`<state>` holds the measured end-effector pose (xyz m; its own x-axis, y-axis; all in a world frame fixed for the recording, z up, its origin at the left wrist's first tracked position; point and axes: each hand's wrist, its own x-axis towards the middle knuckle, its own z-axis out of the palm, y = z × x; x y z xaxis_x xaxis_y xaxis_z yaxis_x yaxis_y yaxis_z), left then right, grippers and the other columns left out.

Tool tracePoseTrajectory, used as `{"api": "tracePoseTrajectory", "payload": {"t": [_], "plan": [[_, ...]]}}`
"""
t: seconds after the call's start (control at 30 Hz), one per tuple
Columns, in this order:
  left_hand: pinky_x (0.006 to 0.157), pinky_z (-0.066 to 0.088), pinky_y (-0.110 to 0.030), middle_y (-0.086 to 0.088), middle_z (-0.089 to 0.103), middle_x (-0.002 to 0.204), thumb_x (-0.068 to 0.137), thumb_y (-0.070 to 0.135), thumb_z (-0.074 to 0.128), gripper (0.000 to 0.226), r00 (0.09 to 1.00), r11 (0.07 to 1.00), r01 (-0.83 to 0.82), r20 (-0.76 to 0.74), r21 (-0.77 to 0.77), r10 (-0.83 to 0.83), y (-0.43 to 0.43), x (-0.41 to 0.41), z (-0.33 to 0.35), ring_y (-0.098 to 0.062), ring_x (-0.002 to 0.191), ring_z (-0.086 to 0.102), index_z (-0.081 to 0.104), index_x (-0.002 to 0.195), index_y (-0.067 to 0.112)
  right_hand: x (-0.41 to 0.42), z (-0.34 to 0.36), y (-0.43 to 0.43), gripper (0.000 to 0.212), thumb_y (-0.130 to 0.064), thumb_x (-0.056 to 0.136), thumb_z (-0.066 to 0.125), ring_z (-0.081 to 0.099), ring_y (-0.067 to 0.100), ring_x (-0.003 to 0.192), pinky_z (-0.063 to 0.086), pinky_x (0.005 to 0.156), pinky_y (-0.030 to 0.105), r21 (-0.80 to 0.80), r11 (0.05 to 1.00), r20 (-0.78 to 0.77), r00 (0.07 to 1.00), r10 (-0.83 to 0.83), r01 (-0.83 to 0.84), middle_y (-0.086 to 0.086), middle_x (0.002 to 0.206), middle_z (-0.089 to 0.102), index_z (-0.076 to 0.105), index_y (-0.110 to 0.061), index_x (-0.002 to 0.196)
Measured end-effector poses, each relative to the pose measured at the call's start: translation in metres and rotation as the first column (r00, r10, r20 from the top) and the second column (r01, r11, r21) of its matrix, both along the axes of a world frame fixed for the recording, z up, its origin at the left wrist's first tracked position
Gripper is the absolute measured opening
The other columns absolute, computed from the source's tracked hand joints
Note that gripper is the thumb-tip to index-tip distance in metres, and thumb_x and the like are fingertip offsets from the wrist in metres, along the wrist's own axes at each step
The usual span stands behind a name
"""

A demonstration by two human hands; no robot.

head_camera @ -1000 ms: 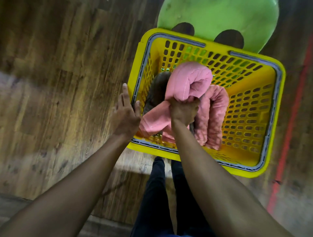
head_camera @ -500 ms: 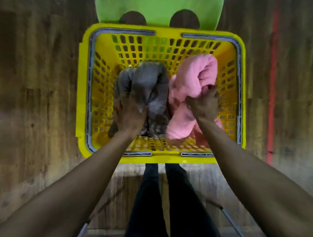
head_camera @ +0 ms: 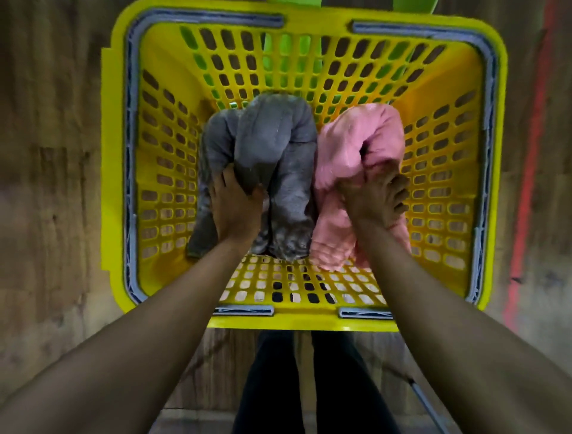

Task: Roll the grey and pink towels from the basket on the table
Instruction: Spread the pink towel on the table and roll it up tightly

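Yellow perforated plastic basket [head_camera: 117,173] on wooden table [head_camera: 46,217], left hand [head_camera: 233,210] fingers curled gripping crumpled grey towel [head_camera: 272,139], right hand [head_camera: 374,201] clutching bunched pink towel [head_camera: 356,136], towels touching

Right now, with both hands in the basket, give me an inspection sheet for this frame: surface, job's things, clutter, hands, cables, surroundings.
Surface: brown wooden boards, blurred.
Job's things: grey towel and pink towel, both bunched, lie side by side inside the yellow basket, with grey on the left.
Clutter: nothing seen.
Grippers: left hand grips the grey towel; right hand grips the pink towel, fingers curled round it.
Cables: nothing seen.
Surroundings: green object beyond the basket, red stripe on the right, person's dark-trousered legs below.
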<state>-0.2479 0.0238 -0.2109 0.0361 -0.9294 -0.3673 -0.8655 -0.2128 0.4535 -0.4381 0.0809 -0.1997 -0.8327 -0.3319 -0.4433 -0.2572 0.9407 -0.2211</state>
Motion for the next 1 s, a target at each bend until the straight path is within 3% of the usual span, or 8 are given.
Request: {"api": "tracePoseTrajectory", "payload": {"t": [0.13,0.3,0.43,0.53,0.63,0.77,0.87,1.0], "plan": [[0.1,0.037,-0.047,-0.016,0.049,0.134,0.089,0.029,0.06,0.048,0.996,0.997,0.074,0.061,-0.025,-0.073,0.002,0.015,0.027,-0.037,0.124,0.043,0.05,0.132,0.011,0.044,0.013,-0.01,0.086,-0.05,0.074,0.073,0.041,0.041,0.125,0.034,0.106,0.049,-0.279,0.947,0.075,0.98,0.185,-0.157,0.022,0.135,0.046,0.039,-0.004,0.139],[0.095,0.037,-0.048,-0.015,0.054,0.128,0.086,0.024,0.057,0.036,0.935,0.882,0.317,0.271,-0.349,-0.229,-0.007,0.048,0.088,-0.037,0.117,0.047,0.059,0.12,0.012,0.094,0.005,-0.049,0.137,-0.075,0.052,0.075,0.018,0.035,0.144,0.017,0.116,0.049,-0.041,0.996,0.461,0.883,0.093,-0.084,0.016,0.156,0.018,0.004,-0.017,0.154],[0.101,0.039,-0.042,-0.017,0.048,0.136,0.089,0.014,0.056,0.034,0.923,0.804,0.375,0.269,-0.462,-0.276,-0.008,0.066,0.122,-0.036,0.123,0.043,0.058,0.122,0.009,0.119,-0.008,-0.076,0.142,-0.081,0.049,0.071,0.009,0.038,0.145,0.01,0.116,0.054,0.039,0.998,0.427,0.904,0.022,-0.043,0.024,0.155,0.008,-0.006,-0.022,0.153],[0.098,0.037,-0.043,-0.012,0.053,0.131,0.086,0.014,0.058,0.032,0.949,0.796,0.313,0.207,-0.518,-0.238,-0.004,0.065,0.133,-0.033,0.119,0.049,0.061,0.118,0.013,0.127,-0.014,-0.084,0.146,-0.078,0.046,0.075,0.018,0.038,0.143,0.013,0.115,0.055,0.066,0.998,0.379,0.925,-0.014,-0.012,0.025,0.152,0.016,-0.008,-0.022,0.153],[0.098,0.034,-0.044,-0.007,0.049,0.137,0.083,0.022,0.058,0.044,0.952,0.847,0.235,0.287,-0.478,-0.102,-0.013,0.074,0.13,-0.029,0.125,0.044,0.055,0.126,0.018,0.12,-0.021,-0.082,0.146,-0.07,0.047,0.08,0.033,0.035,0.133,0.024,0.108,0.049,0.01,1.0,0.333,0.943,-0.014,0.012,0.023,0.142,0.032,-0.007,-0.024,0.154],[0.105,0.033,-0.051,-0.011,0.029,0.154,0.092,0.037,0.054,0.07,0.939,0.956,0.17,0.335,-0.24,-0.083,-0.026,0.098,0.113,-0.034,0.135,0.033,0.022,0.153,0.022,0.104,-0.027,-0.074,0.142,-0.058,0.055,0.085,0.029,0.041,0.138,0.024,0.11,0.053,-0.06,0.998,0.422,0.905,0.048,-0.025,0.028,0.149,0.026,-0.016,-0.028,0.151],[0.085,0.048,-0.054,-0.012,0.031,0.151,0.096,0.039,0.051,0.074,0.946,0.956,0.205,0.293,-0.208,-0.139,-0.028,0.105,0.107,-0.04,0.123,0.047,0.008,0.155,0.027,0.095,-0.023,-0.069,0.135,-0.049,0.059,0.085,0.036,0.039,0.136,0.031,0.111,0.049,-0.142,0.989,0.433,0.897,0.092,-0.033,0.022,0.149,0.035,-0.011,-0.029,0.152],[0.07,0.049,-0.051,-0.013,0.037,0.142,0.096,0.038,0.049,0.075,0.949,0.956,0.205,0.281,-0.211,-0.141,-0.027,0.104,0.108,-0.04,0.106,0.053,0.005,0.155,0.028,0.091,-0.01,-0.058,0.119,-0.034,0.063,0.084,0.043,0.033,0.132,0.035,0.108,0.04,-0.301,0.953,0.388,0.916,0.106,0.017,0.016,0.145,0.043,0.008,-0.022,0.154]]}}
